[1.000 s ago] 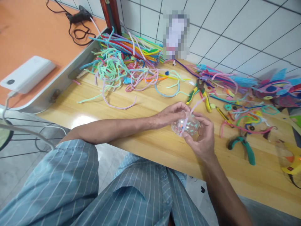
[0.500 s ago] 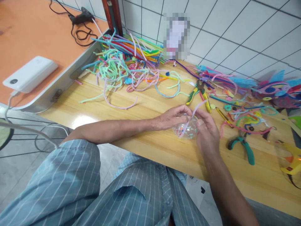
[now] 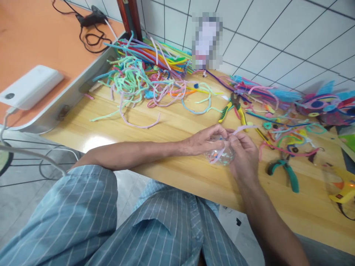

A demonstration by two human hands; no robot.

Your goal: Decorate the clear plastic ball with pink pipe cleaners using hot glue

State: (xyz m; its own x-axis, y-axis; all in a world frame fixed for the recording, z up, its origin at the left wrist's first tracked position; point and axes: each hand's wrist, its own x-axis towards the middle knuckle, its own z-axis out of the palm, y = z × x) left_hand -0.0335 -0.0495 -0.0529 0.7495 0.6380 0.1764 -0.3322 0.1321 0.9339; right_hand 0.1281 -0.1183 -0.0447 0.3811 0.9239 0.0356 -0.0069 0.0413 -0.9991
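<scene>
A clear, rounded plastic piece with small coloured bits visible in it is held just above the wooden table or on it; I cannot tell which. My left hand grips its upper left side, fingers bent round. A pale lilac pipe cleaner runs across the piece and sticks out to the right. With thumb and fingertips pressed together, my right hand pinches the pipe cleaner beside the piece. Fingers hide where the pipe cleaner meets the plastic.
Pliers with yellow-green handles and teal-handled pliers lie nearby. Pipe cleaners heap at the back left. A yellow tool with a cord is at far right. A white power bank sits on the orange surface.
The lilac pipe cleaner's free end has swung from pointing up to pointing right. My right fingers have closed in on it, nearer my left hand. The view has shifted slightly.
</scene>
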